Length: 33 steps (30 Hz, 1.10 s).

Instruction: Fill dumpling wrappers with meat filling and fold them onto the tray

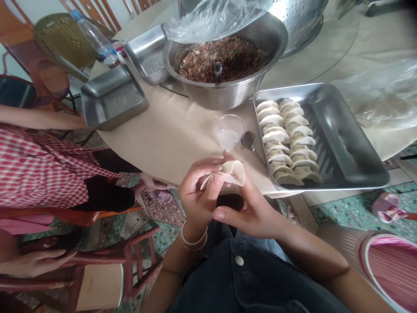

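Note:
In front of my body, just over the table's near edge, my left hand [198,191] holds a pale round dumpling wrapper [235,170], bent into a fold. Its thumb presses on the near side of the dough. My right hand [252,202] supports the right end of the same wrapper with its fingers, partly hidden behind it, while the thumb stands apart below. Whether filling lies inside cannot be seen. To the right, a metal tray [355,184] bears two rows of folded dumplings [275,137]. A spoon [249,141] and a small clear plastic bowl [230,130] lie beyond my hands.
A steel basin [224,93] of minced filling [224,56] stands behind, partly covered by plastic film [211,19]. Two metal trays [114,98] [146,54] sit to its left. A co-worker in a checked garment [42,161] is at left; a lined bin [391,265] stands lower right.

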Each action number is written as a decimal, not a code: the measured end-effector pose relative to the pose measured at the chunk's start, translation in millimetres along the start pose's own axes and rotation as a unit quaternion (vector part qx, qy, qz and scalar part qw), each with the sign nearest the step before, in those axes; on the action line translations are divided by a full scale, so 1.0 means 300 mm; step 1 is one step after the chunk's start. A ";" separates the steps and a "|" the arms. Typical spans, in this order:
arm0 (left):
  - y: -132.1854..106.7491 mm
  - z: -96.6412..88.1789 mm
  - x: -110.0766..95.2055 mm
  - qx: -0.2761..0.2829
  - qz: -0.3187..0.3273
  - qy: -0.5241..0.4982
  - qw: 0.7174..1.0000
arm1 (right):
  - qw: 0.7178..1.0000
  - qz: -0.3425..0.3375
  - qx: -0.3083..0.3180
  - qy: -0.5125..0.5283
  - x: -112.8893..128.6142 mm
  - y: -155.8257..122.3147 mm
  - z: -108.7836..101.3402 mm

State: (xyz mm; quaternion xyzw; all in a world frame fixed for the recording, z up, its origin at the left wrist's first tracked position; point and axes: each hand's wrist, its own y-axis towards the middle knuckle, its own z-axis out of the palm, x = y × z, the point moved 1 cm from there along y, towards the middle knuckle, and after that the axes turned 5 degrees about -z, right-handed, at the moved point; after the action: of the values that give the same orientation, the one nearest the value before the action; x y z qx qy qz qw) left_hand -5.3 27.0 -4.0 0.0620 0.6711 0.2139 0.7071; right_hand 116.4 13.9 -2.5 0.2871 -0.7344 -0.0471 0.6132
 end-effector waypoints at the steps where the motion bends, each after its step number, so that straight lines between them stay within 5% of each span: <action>1: 0.003 0.003 -0.004 -0.001 0.009 0.011 1.000 | 1.000 -0.006 -0.005 -0.023 -0.003 -0.003 0.001; 7: 0.008 0.016 -0.023 -0.008 -0.008 -0.007 1.000 | 0.985 -0.040 -0.042 -0.160 -0.003 -0.003 -0.005; 13: 0.003 0.020 -0.024 0.090 -0.213 -0.170 0.958 | 0.990 -0.051 -0.020 -0.132 0.012 0.011 -0.024; 17: 0.009 0.018 -0.019 0.106 -0.261 -0.181 0.942 | 0.993 -0.023 -0.019 -0.111 0.008 0.000 -0.021; 25: 0.028 0.013 0.012 0.012 -0.170 -0.183 0.968 | 0.997 0.053 0.025 -0.043 -0.001 -0.050 0.034; 33: -0.013 0.022 0.016 0.038 -0.123 -0.091 0.987 | 1.000 0.016 -0.022 0.015 -0.003 -0.046 0.049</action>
State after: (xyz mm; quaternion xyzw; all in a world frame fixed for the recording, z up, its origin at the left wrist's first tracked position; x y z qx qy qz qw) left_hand 2.0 26.8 -9.3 0.0248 0.6144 0.0927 0.7832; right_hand 108.1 -1.4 -12.7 0.2627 -0.7284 -0.0496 0.6308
